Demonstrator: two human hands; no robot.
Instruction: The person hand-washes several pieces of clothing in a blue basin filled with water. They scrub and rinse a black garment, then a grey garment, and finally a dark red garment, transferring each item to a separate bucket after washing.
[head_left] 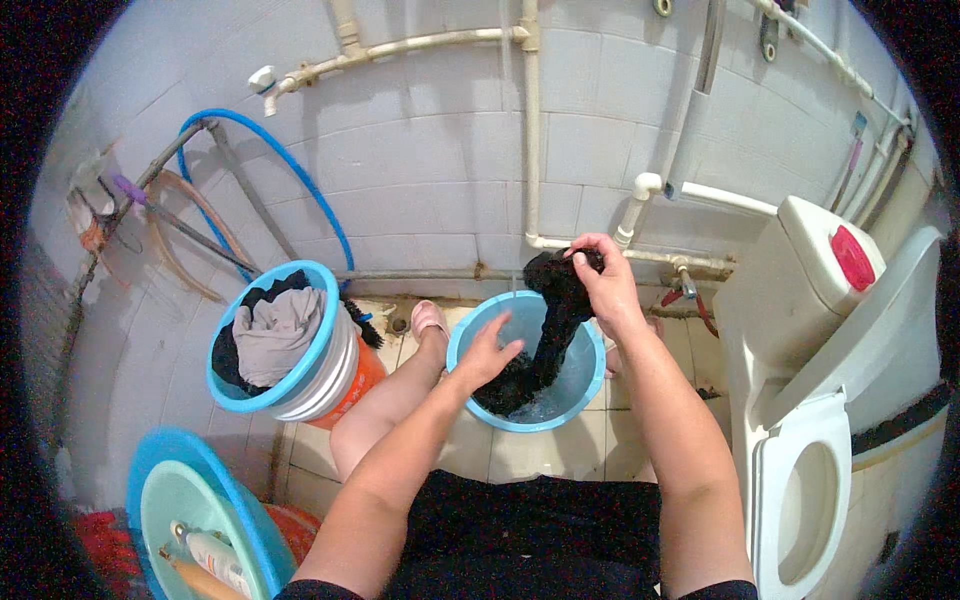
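My right hand grips the upper end of a dark, wet-looking black cloth, raised over a light-blue basin. The cloth hangs down into the basin, where its lower part lies bunched in some water. What kind of garment it is, I cannot tell. My left hand hovers above the basin's left side with its fingers apart, near the hanging cloth and holding nothing. A thin stream of water seems to fall at the basin's far rim.
Left of my leg, a blue basin with grey and black clothes sits atop stacked buckets. Nearer stands a green basin holding a bottle. A toilet is at right. Pipes and a blue hose run along the tiled wall.
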